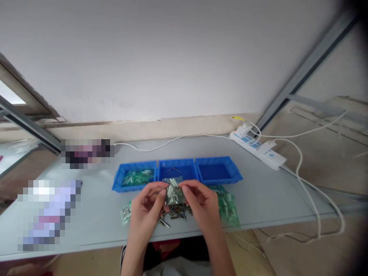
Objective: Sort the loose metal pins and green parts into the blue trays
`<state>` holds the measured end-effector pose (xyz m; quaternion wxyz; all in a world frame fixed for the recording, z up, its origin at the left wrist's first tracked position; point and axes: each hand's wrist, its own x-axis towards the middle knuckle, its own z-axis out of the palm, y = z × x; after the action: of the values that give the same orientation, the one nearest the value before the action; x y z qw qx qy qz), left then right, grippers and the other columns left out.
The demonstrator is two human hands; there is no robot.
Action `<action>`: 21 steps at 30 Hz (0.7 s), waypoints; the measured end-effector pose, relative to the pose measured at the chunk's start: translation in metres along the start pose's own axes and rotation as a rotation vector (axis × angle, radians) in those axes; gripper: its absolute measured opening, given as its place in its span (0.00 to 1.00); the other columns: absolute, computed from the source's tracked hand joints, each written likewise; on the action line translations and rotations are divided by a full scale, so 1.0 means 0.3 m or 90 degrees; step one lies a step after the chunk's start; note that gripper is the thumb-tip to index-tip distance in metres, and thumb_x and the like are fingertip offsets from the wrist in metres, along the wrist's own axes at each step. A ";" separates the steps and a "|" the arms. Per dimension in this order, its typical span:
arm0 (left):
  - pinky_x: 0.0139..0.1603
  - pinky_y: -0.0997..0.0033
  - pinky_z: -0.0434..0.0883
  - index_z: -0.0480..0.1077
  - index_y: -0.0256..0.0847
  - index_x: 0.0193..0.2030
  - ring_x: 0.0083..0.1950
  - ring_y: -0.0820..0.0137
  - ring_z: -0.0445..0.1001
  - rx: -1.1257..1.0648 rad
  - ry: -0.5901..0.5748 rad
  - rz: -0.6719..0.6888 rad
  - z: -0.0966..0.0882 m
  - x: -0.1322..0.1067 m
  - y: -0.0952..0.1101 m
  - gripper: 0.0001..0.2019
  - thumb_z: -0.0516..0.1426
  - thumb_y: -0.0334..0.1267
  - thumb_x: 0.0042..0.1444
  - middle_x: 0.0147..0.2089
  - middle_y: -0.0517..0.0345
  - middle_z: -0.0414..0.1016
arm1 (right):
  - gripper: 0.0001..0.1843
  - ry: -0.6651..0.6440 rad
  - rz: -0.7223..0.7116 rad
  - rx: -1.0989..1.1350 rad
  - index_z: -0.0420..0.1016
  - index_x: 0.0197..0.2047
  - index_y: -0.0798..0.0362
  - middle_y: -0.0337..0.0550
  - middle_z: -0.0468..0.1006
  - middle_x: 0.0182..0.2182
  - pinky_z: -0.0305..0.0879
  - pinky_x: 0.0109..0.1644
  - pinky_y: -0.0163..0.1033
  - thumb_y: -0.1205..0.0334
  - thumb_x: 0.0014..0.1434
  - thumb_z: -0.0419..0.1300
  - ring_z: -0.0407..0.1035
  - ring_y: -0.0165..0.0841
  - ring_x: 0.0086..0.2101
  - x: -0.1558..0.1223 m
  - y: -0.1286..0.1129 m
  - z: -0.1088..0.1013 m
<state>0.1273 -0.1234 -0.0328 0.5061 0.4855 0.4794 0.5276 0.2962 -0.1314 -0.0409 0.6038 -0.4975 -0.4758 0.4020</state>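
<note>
Between my two hands is a small clear plastic bag (pixel 174 193) with whitish and metallic pieces in it. My left hand (pixel 148 201) pinches its left side, and my right hand (pixel 201 197) pinches its right side. Below the bag, a pile of screws (pixel 178 213) lies loose on the table, partly covered by my hands. Just beyond stand three blue bins: the left bin (pixel 116 184) holds greenish bags of white pieces, the middle bin (pixel 188 168) has a couple of thin metal pieces, and the right bin (pixel 218 172) shows its bare floor.
Green-tinted bags (pixel 228 207) lie right of my right hand, and another bag (pixel 125 213) lies left of my left wrist. A white power strip (pixel 258 149) with cords stands at the back right. Two pixelated objects are on the left side of the grey table (pixel 97 214).
</note>
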 end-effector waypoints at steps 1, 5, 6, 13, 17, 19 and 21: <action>0.22 0.79 0.69 0.78 0.40 0.51 0.23 0.73 0.77 -0.019 0.003 0.005 0.004 0.000 -0.001 0.20 0.70 0.53 0.62 0.33 0.57 0.84 | 0.10 0.008 -0.010 0.001 0.87 0.43 0.49 0.41 0.83 0.31 0.72 0.34 0.36 0.52 0.67 0.69 0.74 0.33 0.30 0.002 0.003 0.003; 0.25 0.77 0.73 0.70 0.45 0.68 0.25 0.73 0.79 -0.058 0.018 0.016 0.009 -0.002 -0.012 0.30 0.71 0.47 0.63 0.42 0.56 0.86 | 0.19 0.012 -0.022 0.025 0.82 0.58 0.48 0.38 0.82 0.33 0.73 0.35 0.35 0.58 0.64 0.70 0.74 0.32 0.30 0.012 0.022 0.013; 0.27 0.76 0.74 0.71 0.45 0.68 0.26 0.72 0.80 -0.053 0.021 0.016 0.007 -0.002 -0.016 0.29 0.71 0.46 0.63 0.43 0.55 0.86 | 0.17 -0.001 -0.021 0.020 0.83 0.56 0.48 0.38 0.81 0.32 0.73 0.35 0.35 0.59 0.64 0.70 0.74 0.32 0.31 0.014 0.026 0.014; 0.38 0.73 0.77 0.83 0.41 0.40 0.50 0.60 0.85 0.050 -0.005 0.091 -0.011 0.006 -0.015 0.05 0.67 0.40 0.63 0.55 0.43 0.86 | 0.05 0.000 -0.084 -0.070 0.88 0.37 0.47 0.38 0.75 0.32 0.64 0.31 0.34 0.62 0.64 0.69 0.65 0.29 0.28 0.014 0.020 -0.006; 0.38 0.74 0.75 0.83 0.41 0.37 0.53 0.59 0.83 0.038 0.012 0.120 -0.011 0.007 -0.018 0.06 0.65 0.39 0.65 0.60 0.43 0.83 | 0.12 -0.090 0.029 0.038 0.89 0.40 0.47 0.36 0.75 0.24 0.65 0.27 0.33 0.56 0.70 0.63 0.67 0.29 0.23 0.002 0.013 -0.018; 0.36 0.74 0.74 0.83 0.41 0.38 0.42 0.65 0.82 0.043 0.027 0.104 -0.015 0.005 -0.020 0.07 0.65 0.40 0.65 0.49 0.47 0.85 | 0.14 -0.101 0.052 0.072 0.89 0.41 0.47 0.39 0.80 0.27 0.73 0.29 0.35 0.53 0.71 0.63 0.72 0.31 0.25 -0.003 0.012 -0.014; 0.33 0.74 0.73 0.85 0.41 0.41 0.32 0.69 0.77 0.048 0.019 0.071 -0.022 0.000 -0.015 0.09 0.64 0.43 0.67 0.37 0.53 0.84 | 0.11 -0.075 0.025 0.063 0.89 0.40 0.47 0.42 0.84 0.32 0.79 0.33 0.37 0.53 0.69 0.66 0.76 0.33 0.29 -0.004 0.010 -0.005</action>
<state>0.1211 -0.1234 -0.0377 0.4501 0.5221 0.4786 0.5438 0.2974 -0.1324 -0.0442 0.5906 -0.4518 -0.4800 0.4655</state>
